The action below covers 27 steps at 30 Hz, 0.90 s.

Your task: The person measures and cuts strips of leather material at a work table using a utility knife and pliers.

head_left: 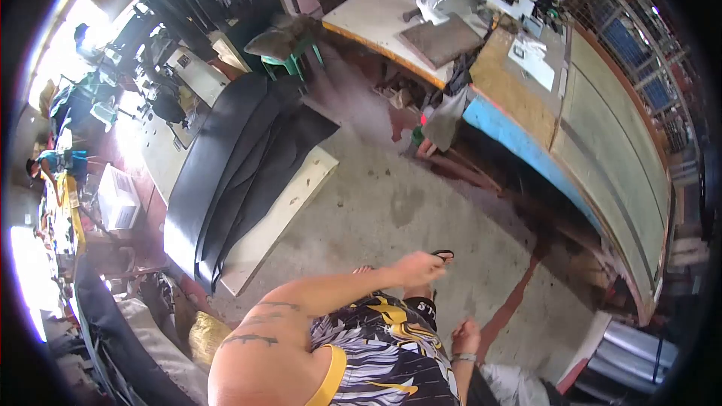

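My left hand (418,268) hangs out in front of my body at the end of a bare, tattooed arm. It holds nothing and its fingers are loosely extended over the concrete floor (391,203). My right hand (466,335) is lower, close to my side, curled into a fist with nothing visible in it and a band on the wrist. A sandalled foot (443,255) shows just beyond the left hand. Neither hand touches anything.
Black sheets (233,158) are draped over a white table (280,214) to the left. A long blue-edged workbench (526,150) curves along the right. At the back are a wooden table (376,19) with a grey slab (440,39), and a green stool (289,64).
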Each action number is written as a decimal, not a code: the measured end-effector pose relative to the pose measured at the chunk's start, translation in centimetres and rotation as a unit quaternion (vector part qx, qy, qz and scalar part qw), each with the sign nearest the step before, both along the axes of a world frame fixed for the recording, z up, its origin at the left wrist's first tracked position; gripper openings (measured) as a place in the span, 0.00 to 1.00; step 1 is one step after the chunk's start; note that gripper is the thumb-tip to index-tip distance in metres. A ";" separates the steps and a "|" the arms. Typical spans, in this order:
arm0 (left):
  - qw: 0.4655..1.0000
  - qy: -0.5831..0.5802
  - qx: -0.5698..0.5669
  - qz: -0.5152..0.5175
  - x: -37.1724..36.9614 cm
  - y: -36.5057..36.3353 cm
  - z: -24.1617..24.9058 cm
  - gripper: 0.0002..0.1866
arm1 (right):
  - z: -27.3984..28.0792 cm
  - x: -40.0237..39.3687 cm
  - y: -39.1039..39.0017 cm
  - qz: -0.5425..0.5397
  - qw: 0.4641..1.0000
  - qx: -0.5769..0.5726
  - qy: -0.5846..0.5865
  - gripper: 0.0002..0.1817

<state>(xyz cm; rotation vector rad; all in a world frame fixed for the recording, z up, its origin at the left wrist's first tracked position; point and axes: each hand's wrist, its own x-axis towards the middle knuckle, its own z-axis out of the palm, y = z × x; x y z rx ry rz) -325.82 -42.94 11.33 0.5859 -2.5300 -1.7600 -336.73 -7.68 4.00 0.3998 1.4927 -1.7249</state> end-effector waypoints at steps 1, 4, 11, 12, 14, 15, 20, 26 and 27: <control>0.999 0.035 0.017 -0.016 -3.0 -0.1 1.1 0.16 | 1.7 -4.4 -3.7 -0.060 0.996 -0.033 -0.051 0.15; 0.983 0.140 0.106 0.059 -11.9 -1.0 6.9 0.15 | 12.1 -13.2 -15.7 0.007 0.952 -0.277 -0.128 0.29; 0.944 0.183 0.134 0.240 -20.7 -6.8 18.4 0.20 | 21.7 -22.9 -30.2 0.229 0.761 -0.534 -0.289 0.44; 0.927 0.195 0.136 0.291 -21.0 -7.5 19.3 0.20 | 22.9 -23.5 -31.6 0.238 0.741 -0.544 -0.315 0.45; 0.904 0.224 0.159 0.327 -21.6 -9.0 18.7 0.18 | 24.3 -24.3 -34.0 0.247 0.715 -0.555 -0.346 0.46; 0.903 0.224 0.163 0.327 -21.9 -9.5 18.1 0.17 | 24.3 -24.7 -35.0 0.245 0.703 -0.561 -0.360 0.46; 0.918 0.168 0.145 0.329 -24.6 -15.3 18.6 0.19 | 24.9 -25.2 -40.3 0.230 0.677 -0.580 -0.390 0.46; 0.820 0.292 0.388 0.304 -32.9 -22.7 18.9 0.30 | 26.4 -27.4 -46.6 0.167 0.743 -0.577 -0.296 0.43; 0.813 0.271 0.436 0.276 -33.2 -23.8 19.7 0.29 | 27.0 -27.7 -47.4 0.143 0.750 -0.577 -0.289 0.42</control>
